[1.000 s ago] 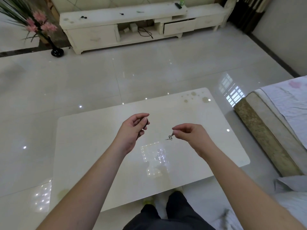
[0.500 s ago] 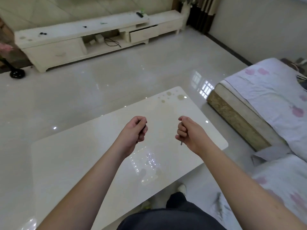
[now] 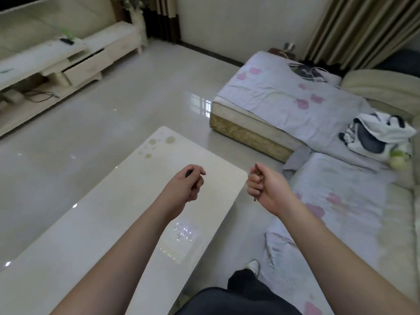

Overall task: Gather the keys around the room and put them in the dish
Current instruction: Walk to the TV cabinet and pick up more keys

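Note:
My left hand point(image 3: 185, 187) is closed over a small dark key point(image 3: 189, 172), of which only the dark head shows above the fingers. It hovers above the far right part of the glossy white coffee table point(image 3: 95, 223). My right hand point(image 3: 264, 189) is a fist around a small metal key point(image 3: 259, 176); bits of it stick out at the top and bottom of the fist. This hand hangs just past the table's right edge, over the floor. No dish is in view.
A low bed with a floral purple sheet point(image 3: 295, 103) lies to the right, with crumpled clothes point(image 3: 375, 135) on it. A second floral cover point(image 3: 336, 201) lies by my right arm. A cream TV cabinet point(image 3: 68, 62) lines the far left wall. Curtains point(image 3: 354, 30) hang at the back right.
The view has swung to the right, bringing the bed and curtains in. My right hand has closed from a fingertip pinch into a fist around its key. Both hands stay raised.

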`<action>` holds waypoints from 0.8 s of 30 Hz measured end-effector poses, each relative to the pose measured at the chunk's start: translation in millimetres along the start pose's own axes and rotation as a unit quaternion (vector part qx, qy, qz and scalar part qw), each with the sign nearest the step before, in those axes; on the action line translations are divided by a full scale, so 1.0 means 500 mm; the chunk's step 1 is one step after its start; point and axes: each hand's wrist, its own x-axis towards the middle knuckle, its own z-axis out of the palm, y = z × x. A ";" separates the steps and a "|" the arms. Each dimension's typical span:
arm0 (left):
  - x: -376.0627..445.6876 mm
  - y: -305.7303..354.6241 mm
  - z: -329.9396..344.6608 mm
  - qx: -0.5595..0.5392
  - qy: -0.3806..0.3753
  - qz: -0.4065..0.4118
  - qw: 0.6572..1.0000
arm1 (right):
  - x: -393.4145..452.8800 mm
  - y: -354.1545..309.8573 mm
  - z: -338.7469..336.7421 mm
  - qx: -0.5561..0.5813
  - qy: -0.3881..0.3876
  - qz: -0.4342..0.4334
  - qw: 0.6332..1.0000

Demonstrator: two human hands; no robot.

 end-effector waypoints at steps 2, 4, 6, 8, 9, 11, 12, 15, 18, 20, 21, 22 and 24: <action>0.048 0.006 0.066 0.027 -0.025 -0.015 0.999 | 0.002 -0.043 -0.057 0.041 0.011 -0.018 0.999; 0.096 0.014 0.135 0.062 -0.040 -0.030 0.997 | 0.007 -0.093 -0.119 0.079 0.024 -0.038 0.996; 0.147 0.023 0.203 0.085 -0.056 -0.045 0.994 | 0.016 -0.148 -0.178 0.104 0.037 -0.062 0.992; 0.193 0.033 0.265 0.090 -0.068 -0.063 0.992 | 0.026 -0.202 -0.237 0.132 0.051 -0.078 0.987; 0.215 0.038 0.296 0.090 -0.075 -0.069 0.991 | 0.032 -0.228 -0.264 0.140 0.055 -0.085 0.985; 0.255 0.050 0.349 0.096 -0.084 -0.073 0.989 | 0.044 -0.275 -0.305 0.127 0.068 -0.102 0.984; 0.273 0.056 0.372 0.098 -0.085 -0.074 0.989 | 0.050 -0.296 -0.321 0.113 0.074 -0.112 0.985; 0.318 0.071 0.427 0.068 -0.095 -0.071 0.991 | 0.070 -0.340 -0.354 0.066 0.084 -0.133 0.985; 0.354 0.078 0.451 0.027 -0.119 -0.075 0.990 | 0.094 -0.363 -0.365 0.033 0.078 -0.123 0.989; 0.379 0.081 0.457 0.021 -0.126 -0.077 0.989 | 0.114 -0.373 -0.362 0.041 0.067 -0.105 0.991; 0.395 0.082 0.458 0.020 -0.125 -0.079 0.989 | 0.126 -0.379 -0.358 0.049 0.065 -0.097 0.992; 0.411 0.084 0.456 0.019 -0.122 -0.080 0.989 | 0.139 -0.386 -0.353 0.058 0.065 -0.091 0.992; 0.450 0.091 0.449 0.015 -0.119 -0.078 0.990 | 0.172 -0.399 -0.345 0.072 0.071 -0.084 0.991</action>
